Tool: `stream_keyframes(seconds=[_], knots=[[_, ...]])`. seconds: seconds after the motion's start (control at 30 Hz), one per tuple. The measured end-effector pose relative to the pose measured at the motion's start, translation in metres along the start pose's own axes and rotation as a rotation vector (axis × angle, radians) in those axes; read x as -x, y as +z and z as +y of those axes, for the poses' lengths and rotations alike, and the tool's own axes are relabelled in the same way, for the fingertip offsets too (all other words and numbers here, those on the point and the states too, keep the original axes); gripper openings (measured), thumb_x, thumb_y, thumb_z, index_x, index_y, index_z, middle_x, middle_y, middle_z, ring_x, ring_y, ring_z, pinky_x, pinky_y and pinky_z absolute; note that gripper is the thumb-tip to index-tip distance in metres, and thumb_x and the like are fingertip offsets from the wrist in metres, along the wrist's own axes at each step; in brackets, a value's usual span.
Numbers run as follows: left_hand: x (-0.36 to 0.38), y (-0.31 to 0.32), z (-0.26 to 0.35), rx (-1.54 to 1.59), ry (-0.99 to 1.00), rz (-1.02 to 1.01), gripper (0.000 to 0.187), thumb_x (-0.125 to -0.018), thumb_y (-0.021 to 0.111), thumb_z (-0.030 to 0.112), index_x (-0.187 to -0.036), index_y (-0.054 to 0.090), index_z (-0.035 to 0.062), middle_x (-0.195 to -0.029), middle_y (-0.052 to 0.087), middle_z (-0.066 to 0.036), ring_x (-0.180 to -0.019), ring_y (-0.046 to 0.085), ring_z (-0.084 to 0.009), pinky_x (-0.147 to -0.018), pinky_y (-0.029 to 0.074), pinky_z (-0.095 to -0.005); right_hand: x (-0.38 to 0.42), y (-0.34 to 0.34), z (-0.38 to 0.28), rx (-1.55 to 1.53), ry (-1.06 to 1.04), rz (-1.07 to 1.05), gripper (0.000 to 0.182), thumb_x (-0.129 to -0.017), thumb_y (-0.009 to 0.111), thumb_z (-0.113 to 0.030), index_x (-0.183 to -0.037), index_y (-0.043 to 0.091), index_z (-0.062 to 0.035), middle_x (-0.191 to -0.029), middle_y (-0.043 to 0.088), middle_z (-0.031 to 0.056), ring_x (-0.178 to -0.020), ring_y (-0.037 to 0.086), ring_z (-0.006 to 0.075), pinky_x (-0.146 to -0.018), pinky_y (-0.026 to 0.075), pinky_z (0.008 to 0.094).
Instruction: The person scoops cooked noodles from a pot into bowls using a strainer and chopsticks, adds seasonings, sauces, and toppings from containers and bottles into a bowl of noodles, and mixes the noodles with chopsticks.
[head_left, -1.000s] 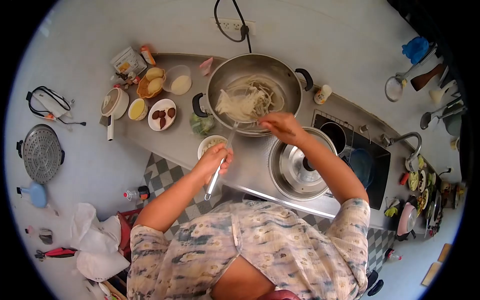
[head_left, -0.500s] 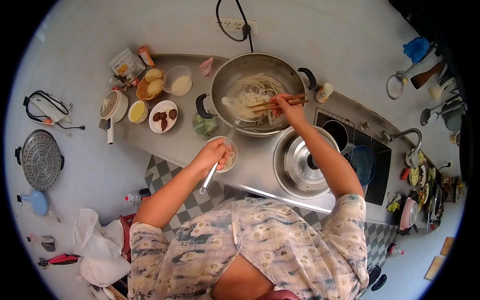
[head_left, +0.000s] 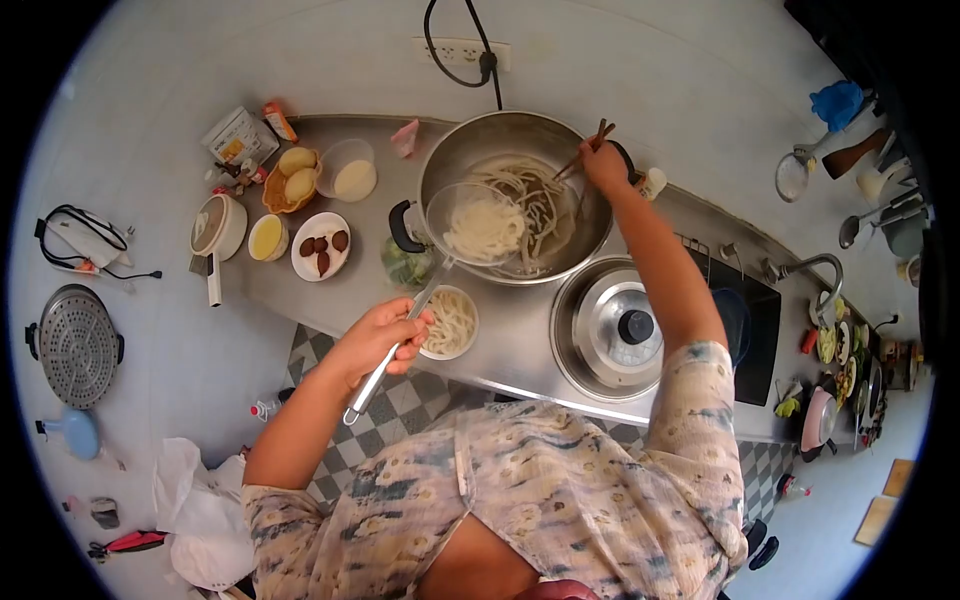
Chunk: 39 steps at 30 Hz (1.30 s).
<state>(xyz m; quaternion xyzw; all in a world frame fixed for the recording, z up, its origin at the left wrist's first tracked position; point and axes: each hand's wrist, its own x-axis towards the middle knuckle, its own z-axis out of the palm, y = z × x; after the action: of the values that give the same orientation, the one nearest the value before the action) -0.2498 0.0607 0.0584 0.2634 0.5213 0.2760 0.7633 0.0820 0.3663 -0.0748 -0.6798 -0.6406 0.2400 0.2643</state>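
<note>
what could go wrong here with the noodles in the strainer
The strainer is heaped with noodles and held by the left hand far down its long handle, so it could tip and spill back into the pot or onto the counter. The right hand with chopsticks reaches across the pot, so steam or splashes might scald it.

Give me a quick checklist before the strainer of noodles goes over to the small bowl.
1. Left hand gripping strainer handle: ok.
2. Noodles sitting inside strainer, none hanging over the rim: ok.
3. Strainer over the big pot, so drips fall in: ok.
4. Small bowl beside the pot, already holding noodles; spare room: cannot tell.
5. Right hand holds chopsticks clear of the strainer: ok.
6. Water drained: cannot tell.
</note>
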Motion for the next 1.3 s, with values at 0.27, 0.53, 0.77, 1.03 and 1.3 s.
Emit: stream_keyframes(seconds=[0.27, 0.53, 0.77, 1.03, 1.3], knots=[[0.015, -0.003, -0.007, 0.129, -0.018, -0.048, 0.019, -0.090, 0.054, 0.007, -0.108, 0.049, 0.0012, -0.075, 0.048, -0.002, -0.049, 0.038, -0.0041, -0.036, 0.031, -0.0181, 0.013, 0.084, -0.026, -0.668, 0.052, -0.382, 0.021, -0.095, 0.054, -0.022, -0.094, 0.061, -0.0016, -0.080, 0.066, 0.0094, -0.071, 0.063, 0.0181, -0.063, 0.050, 0.0356], [0.018, 0.001, 0.001, 0.162, -0.059, -0.044, 0.020, -0.090, 0.055, 0.006, -0.108, 0.049, 0.0017, -0.075, 0.048, -0.003, -0.050, 0.039, -0.0050, -0.038, 0.031, -0.0191, 0.015, 0.115, -0.040, -0.953, 0.221, -0.527, 0.025, -0.093, 0.057, -0.028, -0.088, 0.060, -0.0036, -0.073, 0.063, 0.0075, -0.058, 0.061, 0.0149, -0.050, 0.053, 0.0258], [0.001, 0.001, -0.004, 0.205, -0.056, -0.083, 0.021, -0.092, 0.051, 0.007, -0.111, 0.047, -0.0004, -0.082, 0.048, -0.005, -0.054, 0.040, -0.0067, -0.039, 0.031, -0.0195, -0.005, 0.096, -0.032, -1.238, 0.295, -0.450, 0.025, -0.093, 0.058, -0.028, -0.087, 0.059, -0.0043, -0.074, 0.062, 0.0076, -0.061, 0.062, 0.0162, -0.053, 0.053, 0.0242], [-0.046, -0.005, -0.023, 0.270, -0.031, -0.077, 0.021, -0.093, 0.049, 0.007, -0.111, 0.045, -0.0026, -0.080, 0.048, -0.005, -0.053, 0.040, -0.0066, -0.038, 0.032, -0.0198, 0.026, -0.012, -0.074, -1.255, -0.008, -0.471, 0.025, -0.094, 0.057, -0.029, -0.090, 0.059, -0.0049, -0.073, 0.061, 0.0056, -0.059, 0.059, 0.0145, -0.051, 0.049, 0.0260], [-0.046, -0.006, -0.032, 0.235, 0.015, -0.079, 0.018, -0.091, 0.049, 0.005, -0.107, 0.045, -0.0005, -0.077, 0.047, -0.004, -0.052, 0.040, -0.0060, -0.037, 0.031, -0.0191, 0.007, -0.036, -0.025, -0.336, -0.211, -0.031, 0.027, -0.094, 0.052, -0.030, -0.091, 0.063, -0.0057, -0.079, 0.065, 0.0058, -0.068, 0.059, 0.0161, -0.056, 0.046, 0.0296]])
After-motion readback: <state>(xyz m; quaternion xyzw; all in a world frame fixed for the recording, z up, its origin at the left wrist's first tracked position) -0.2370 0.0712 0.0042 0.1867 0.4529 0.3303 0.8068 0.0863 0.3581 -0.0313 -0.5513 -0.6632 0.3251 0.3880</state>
